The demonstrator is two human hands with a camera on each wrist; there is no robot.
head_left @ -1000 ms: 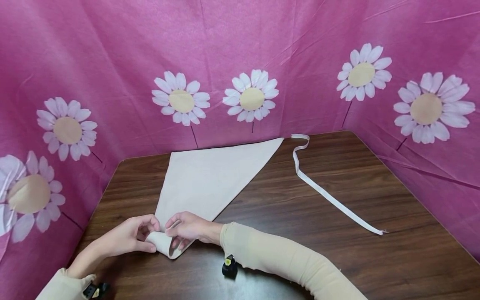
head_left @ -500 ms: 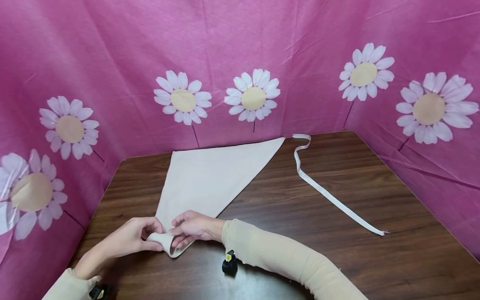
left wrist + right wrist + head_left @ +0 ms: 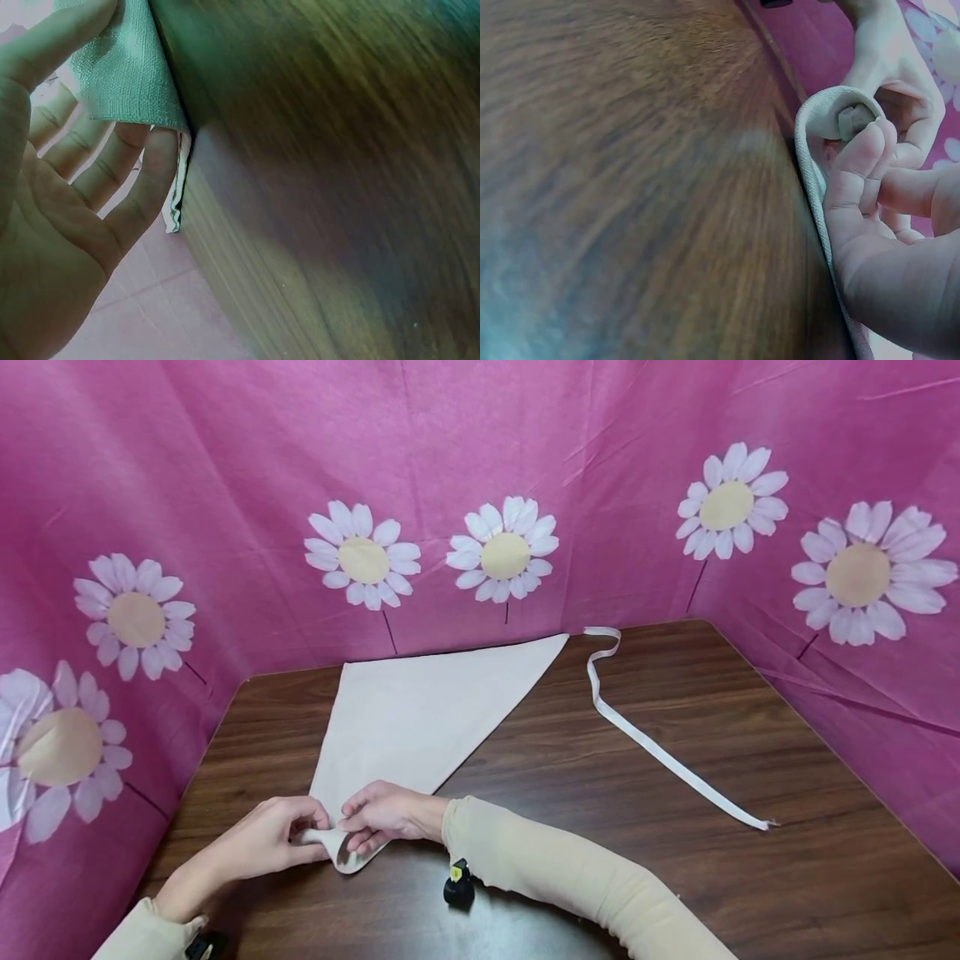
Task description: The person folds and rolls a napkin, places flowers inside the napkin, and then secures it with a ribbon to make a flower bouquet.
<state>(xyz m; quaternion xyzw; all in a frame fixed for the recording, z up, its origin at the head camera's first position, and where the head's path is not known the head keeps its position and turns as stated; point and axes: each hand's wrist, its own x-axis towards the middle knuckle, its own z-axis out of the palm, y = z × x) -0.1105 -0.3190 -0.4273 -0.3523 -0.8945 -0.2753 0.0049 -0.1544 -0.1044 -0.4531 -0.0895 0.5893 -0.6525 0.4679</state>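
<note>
A cream cloth (image 3: 420, 718) lies on the wooden table, narrowing toward me, with its near end turned up into a small loop. My left hand (image 3: 262, 839) pinches the left side of that loop. In the left wrist view the thumb presses on the weave (image 3: 135, 75) and several fingers reach under its edge. On the loop's other side my right hand (image 3: 390, 812) has its fingertips at the loop's opening. The right wrist view shows that thumb and fingers pinching the curled edge (image 3: 810, 127); a small squarish pale bit (image 3: 855, 120) shows inside the curl.
A narrow white strip (image 3: 652, 747) lies on the right part of the dark wooden table (image 3: 540, 777), wavy at its far end and frayed at its near end. A pink curtain (image 3: 480, 435) with white daisies encloses the table's back and sides.
My left hand has moved slightly right and squeezed the loop flatter. The right hand's fingers have drawn a little closer in; the strip and the rest of the cloth lie as before.
</note>
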